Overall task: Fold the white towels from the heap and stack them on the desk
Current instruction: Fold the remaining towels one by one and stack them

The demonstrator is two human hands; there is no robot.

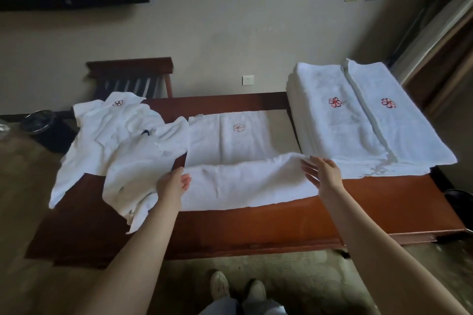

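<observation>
A white towel with a pink flower mark lies spread in the middle of the red-brown desk, its near edge folded over into a thick band. My left hand holds the left end of that band, fingers curled round the edge. At the band's right end, my right hand rests on the fabric with fingers straight. A heap of crumpled white towels covers the desk's left end. Folded towels form a stack at the right end.
A wooden chair stands behind the desk at the left. A dark bin sits on the floor to the left. A wall with sockets runs behind the desk. My shoes are below the desk's front edge.
</observation>
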